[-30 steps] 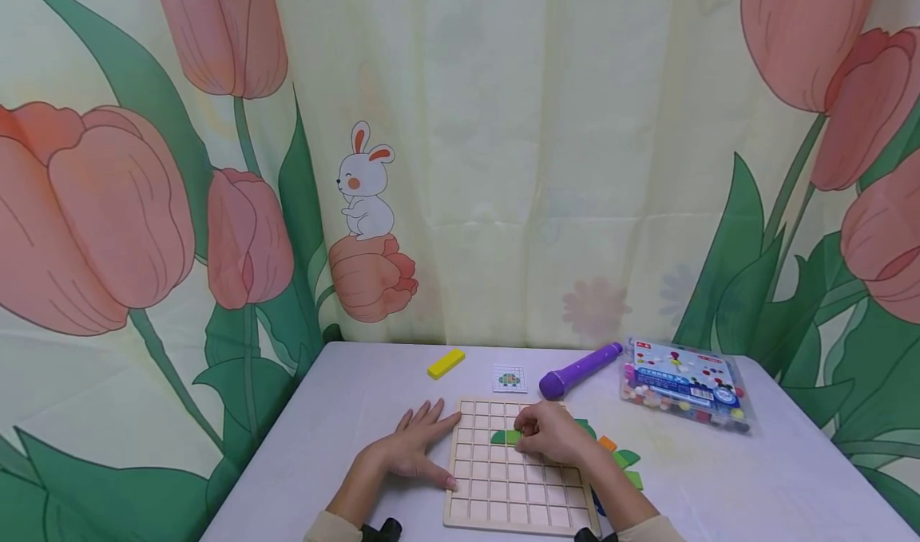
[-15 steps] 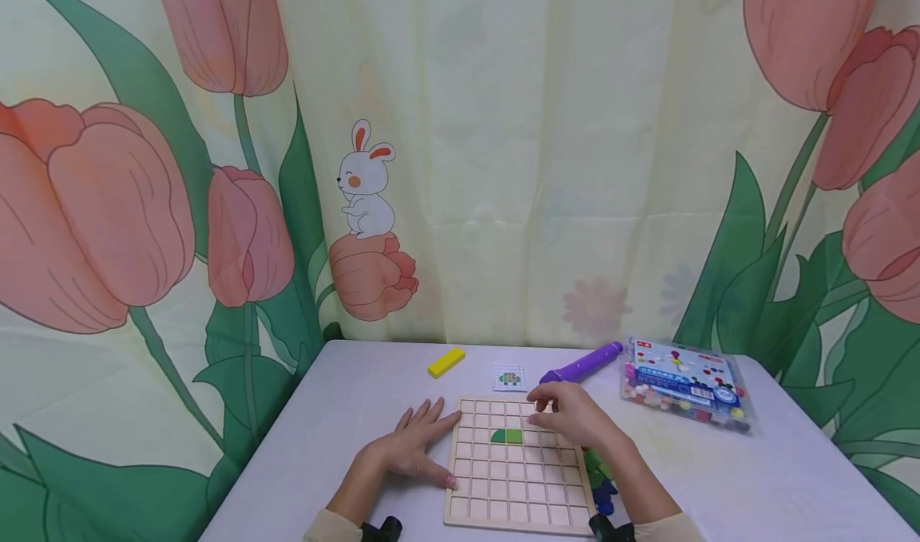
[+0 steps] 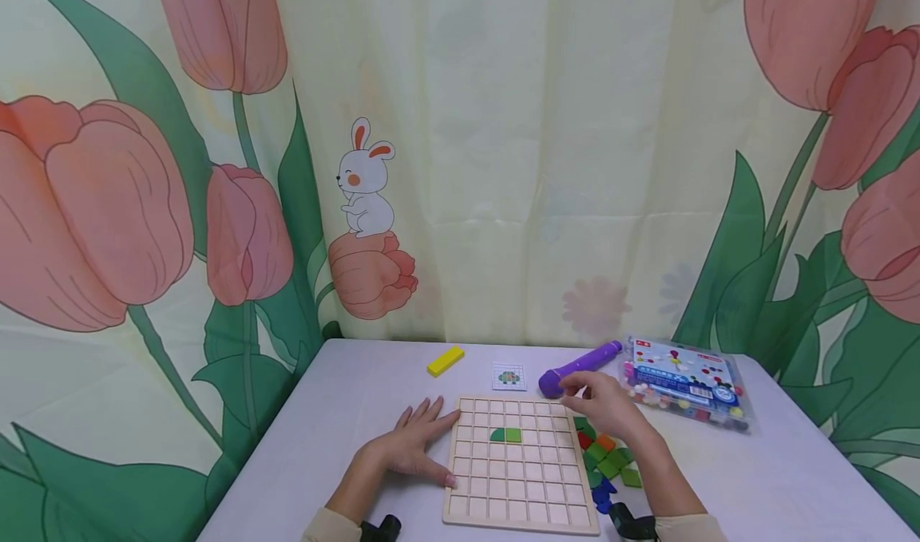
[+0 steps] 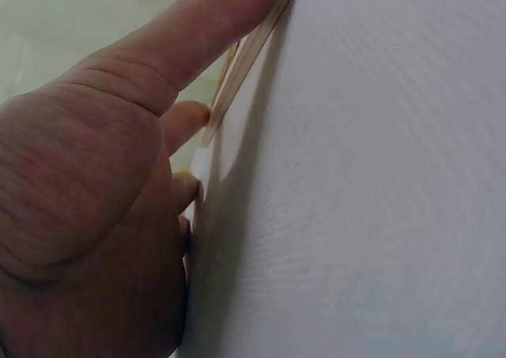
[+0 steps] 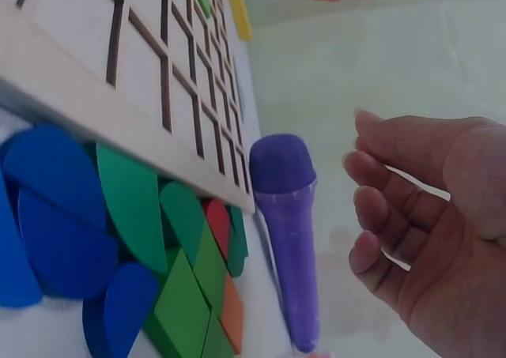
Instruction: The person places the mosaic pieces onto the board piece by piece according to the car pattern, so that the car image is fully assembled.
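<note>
Right hand (image 3: 600, 405), fingers loosely curled and empty, hovers at 2 o'clock off the grid board (image 3: 519, 463) above loose pieces (image 3: 602, 458); left hand (image 3: 413, 445) flat, steadying its 9 o'clock edge; two green tiles (image 3: 506, 435) seated, most cells unfilled.
</note>
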Demonstrator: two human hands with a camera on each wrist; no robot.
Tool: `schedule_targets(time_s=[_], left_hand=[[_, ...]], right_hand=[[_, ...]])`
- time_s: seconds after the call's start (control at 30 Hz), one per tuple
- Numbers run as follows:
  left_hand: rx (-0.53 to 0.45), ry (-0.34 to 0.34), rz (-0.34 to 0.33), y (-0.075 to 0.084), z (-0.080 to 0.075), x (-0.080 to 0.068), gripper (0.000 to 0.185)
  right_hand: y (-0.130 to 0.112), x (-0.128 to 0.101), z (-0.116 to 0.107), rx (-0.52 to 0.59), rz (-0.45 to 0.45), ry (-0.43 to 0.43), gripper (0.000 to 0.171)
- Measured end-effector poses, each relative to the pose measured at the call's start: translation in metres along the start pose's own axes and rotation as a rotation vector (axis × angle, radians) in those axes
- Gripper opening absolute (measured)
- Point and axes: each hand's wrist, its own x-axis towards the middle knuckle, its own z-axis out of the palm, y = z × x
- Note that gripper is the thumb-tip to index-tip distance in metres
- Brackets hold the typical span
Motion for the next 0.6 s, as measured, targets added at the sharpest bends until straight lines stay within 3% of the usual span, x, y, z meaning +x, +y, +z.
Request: schedule_targets(time_s=[0.27, 0.6], left_hand=[[0.007, -0.002, 0.006, 0.001, -0.001, 0.000, 0.112], [0.003, -0.002, -0.001, 0.001, 0.000, 0.000, 0.112]], right_hand=[[0.012, 0.000, -0.005, -0.038, 0.014, -0.004, 0.025], [0.024, 0.001, -0.003, -0.078, 0.118, -0.064, 0.027]])
